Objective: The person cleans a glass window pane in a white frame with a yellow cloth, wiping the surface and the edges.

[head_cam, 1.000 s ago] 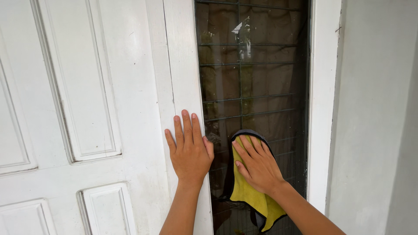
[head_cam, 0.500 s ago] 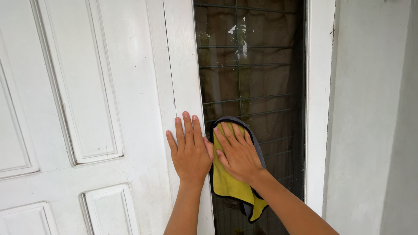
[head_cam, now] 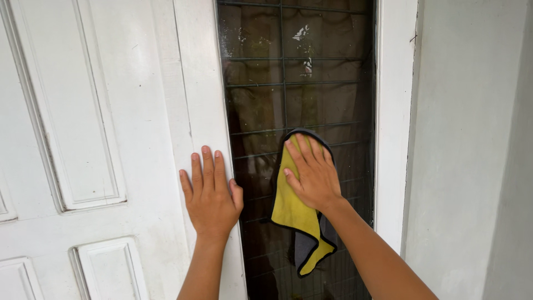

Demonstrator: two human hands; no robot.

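The right hand, pressed flat on the yellow microfibre cloth, had slid it up and leftward to centre frame on the dark glass pane, wiping onward, while the left hand stayed spread on the white door frame

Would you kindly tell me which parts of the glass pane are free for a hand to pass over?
The dark glass pane is bare above the right hand and yellow cloth. A narrow strip runs between the cloth and the left hand on the white frame. The pane's lower middle is crowded.
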